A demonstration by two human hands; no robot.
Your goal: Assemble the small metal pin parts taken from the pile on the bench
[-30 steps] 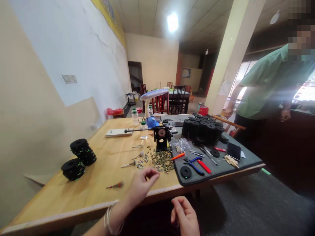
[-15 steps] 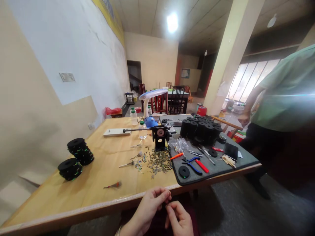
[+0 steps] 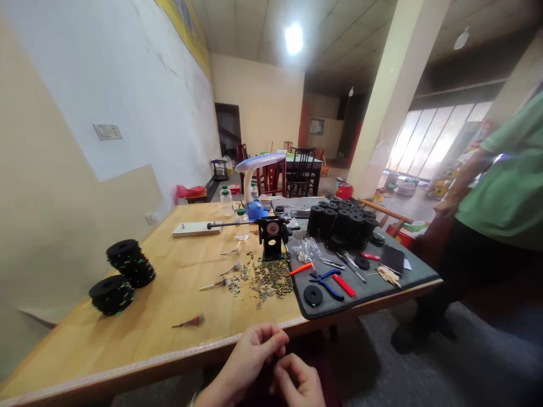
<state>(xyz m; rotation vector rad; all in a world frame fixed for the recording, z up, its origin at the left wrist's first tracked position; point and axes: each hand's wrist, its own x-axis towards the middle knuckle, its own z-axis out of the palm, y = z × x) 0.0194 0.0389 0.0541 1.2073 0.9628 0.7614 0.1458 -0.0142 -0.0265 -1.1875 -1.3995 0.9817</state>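
Just off the table's near edge, my left hand (image 3: 257,353) is closed, thumb against fingers in a pinch. Close below it and to its right, my right hand (image 3: 299,380) is pinched too. Whatever lies between the fingertips is too small or too dark to make out. Beyond the hands, a heap of small brass-coloured pieces (image 3: 274,278) is spread on the wood, with tiny coloured bits (image 3: 235,287) beside it. A black hand-cranked winder (image 3: 272,237) with a long rod stands behind the heap. A black foam spool (image 3: 313,295) lies on the grey mat nearest my right hand.
On the mat (image 3: 365,291) are blue-handled pliers (image 3: 328,281), a red-handled tool (image 3: 343,285), an orange tool (image 3: 301,269) and many black spools (image 3: 339,221). Two spool stacks (image 3: 130,264) stand left. A lamp (image 3: 257,209) and bottles are behind. A person in green (image 3: 504,181) is at right.
My view has turned slightly right, so the table sits a little further left. The person at right has shifted right. Both my hands keep their pinch.
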